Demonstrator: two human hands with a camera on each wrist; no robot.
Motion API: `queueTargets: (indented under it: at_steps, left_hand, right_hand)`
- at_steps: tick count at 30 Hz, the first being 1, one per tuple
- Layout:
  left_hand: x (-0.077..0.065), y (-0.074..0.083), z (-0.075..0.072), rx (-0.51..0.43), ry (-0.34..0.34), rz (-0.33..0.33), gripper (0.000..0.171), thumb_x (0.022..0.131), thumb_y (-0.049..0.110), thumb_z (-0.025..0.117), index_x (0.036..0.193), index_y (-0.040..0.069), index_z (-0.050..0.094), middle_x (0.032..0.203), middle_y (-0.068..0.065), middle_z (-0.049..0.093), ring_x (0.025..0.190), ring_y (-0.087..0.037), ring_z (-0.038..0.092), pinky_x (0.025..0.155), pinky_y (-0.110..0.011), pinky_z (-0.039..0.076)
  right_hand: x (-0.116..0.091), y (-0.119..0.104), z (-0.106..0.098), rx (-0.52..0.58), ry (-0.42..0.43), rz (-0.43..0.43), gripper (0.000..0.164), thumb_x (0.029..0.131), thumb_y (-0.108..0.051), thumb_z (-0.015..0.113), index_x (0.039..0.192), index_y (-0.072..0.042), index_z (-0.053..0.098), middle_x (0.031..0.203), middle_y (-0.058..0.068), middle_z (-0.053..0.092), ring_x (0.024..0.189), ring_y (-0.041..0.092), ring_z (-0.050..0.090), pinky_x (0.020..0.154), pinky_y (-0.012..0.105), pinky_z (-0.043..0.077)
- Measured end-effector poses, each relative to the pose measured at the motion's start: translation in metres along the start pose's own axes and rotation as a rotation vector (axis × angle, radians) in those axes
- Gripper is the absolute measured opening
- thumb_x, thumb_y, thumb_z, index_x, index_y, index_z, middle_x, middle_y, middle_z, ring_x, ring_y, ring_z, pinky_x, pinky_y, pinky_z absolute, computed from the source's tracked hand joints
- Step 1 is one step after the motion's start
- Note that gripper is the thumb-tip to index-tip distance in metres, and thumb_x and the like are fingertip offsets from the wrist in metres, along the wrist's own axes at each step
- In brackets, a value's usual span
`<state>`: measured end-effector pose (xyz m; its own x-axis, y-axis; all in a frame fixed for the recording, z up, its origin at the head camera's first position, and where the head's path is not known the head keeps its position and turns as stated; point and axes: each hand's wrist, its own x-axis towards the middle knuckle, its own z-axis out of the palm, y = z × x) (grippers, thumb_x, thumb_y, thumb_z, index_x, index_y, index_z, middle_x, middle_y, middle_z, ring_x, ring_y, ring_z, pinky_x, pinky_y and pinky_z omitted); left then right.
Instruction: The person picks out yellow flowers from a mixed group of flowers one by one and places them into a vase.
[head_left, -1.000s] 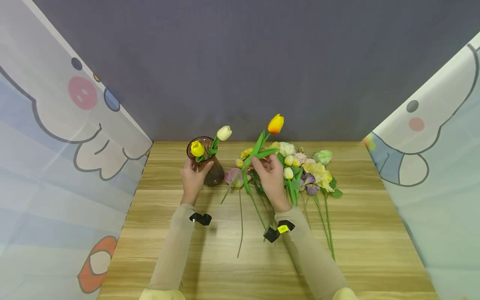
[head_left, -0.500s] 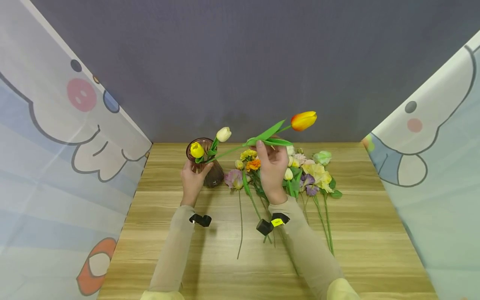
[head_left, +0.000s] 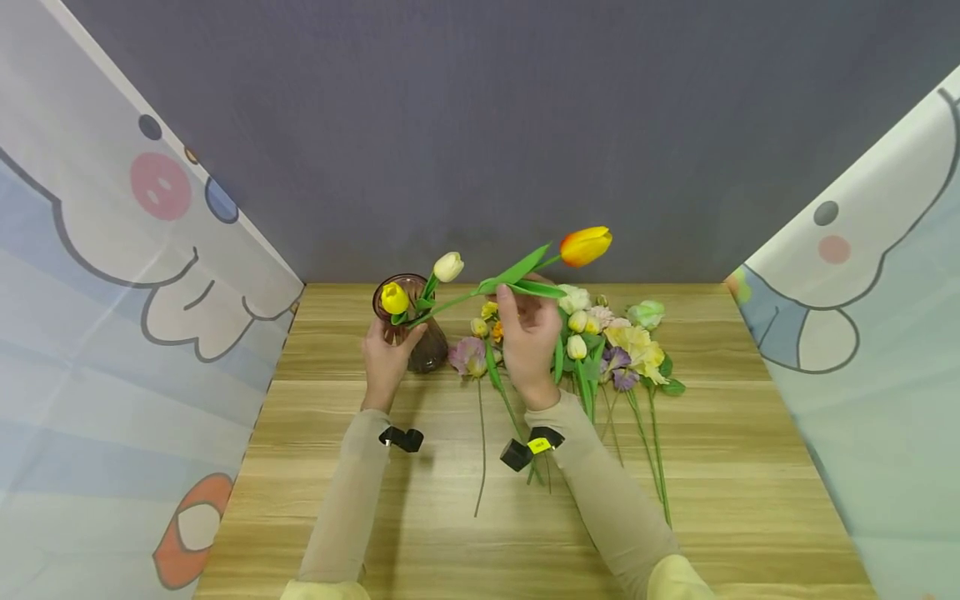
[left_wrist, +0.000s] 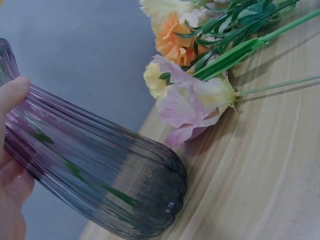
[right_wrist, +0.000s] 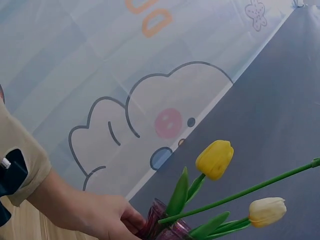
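Note:
A purple-grey ribbed glass vase (left_wrist: 105, 160) stands at the back left of the table, gripped near its neck by my left hand (head_left: 386, 362). In it are a yellow tulip (head_left: 394, 297) and a white tulip (head_left: 448, 267). My right hand (head_left: 531, 342) pinches an orange-yellow tulip (head_left: 586, 247) by its stem and leaves. That tulip slants, bloom up to the right, and its stem end (right_wrist: 167, 219) is at the vase mouth. Whether the end dips below the rim cannot be told. The right hand is out of sight in the right wrist view.
Right of the vase lies a pile of artificial flowers: a pink-purple bloom (head_left: 468, 357), white-yellow tulips (head_left: 577, 347), a ruffled yellow bloom (head_left: 633, 346) and a purple one (head_left: 618, 367). Their stems point toward the front of the wooden table (head_left: 450, 550). A grey wall (head_left: 480, 142) closes the back.
My right hand has tipped the orange-yellow tulip from near upright to a slant, bringing its stem end to the vase mouth, then shifted slightly left. The left hand and vase stay put.

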<state>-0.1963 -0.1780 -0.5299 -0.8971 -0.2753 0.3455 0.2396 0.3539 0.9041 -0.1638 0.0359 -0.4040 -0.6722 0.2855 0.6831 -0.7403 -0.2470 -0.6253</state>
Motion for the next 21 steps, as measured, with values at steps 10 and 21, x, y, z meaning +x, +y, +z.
queueTargets:
  at_steps: [10,21]
  left_hand:
    - [-0.002,-0.001,-0.001,-0.004,0.004,-0.016,0.052,0.084,0.025,0.088,0.124,0.002,0.065,0.115,-0.016,0.067,0.106,-0.023,0.063,0.103,-0.050,0.054]
    - [-0.001,0.001,0.000,-0.022,-0.005,-0.032,0.052,0.084,0.025,0.089,0.124,0.003,0.064,0.115,-0.016,0.066,0.106,-0.021,0.061,0.105,-0.049,0.053]
  right_hand:
    - [0.002,0.001,0.001,0.003,0.043,-0.027,0.024,0.103,-0.015,0.064,0.118,0.003,0.057,0.102,-0.001,0.068,0.090,0.011,0.071,0.083,0.030,0.061]
    - [-0.014,0.014,-0.001,-0.408,-0.282,0.118,0.021,0.106,-0.006,0.056,0.117,0.011,0.062,0.104,0.026,0.070,0.095,0.030,0.072,0.086,0.038,0.061]
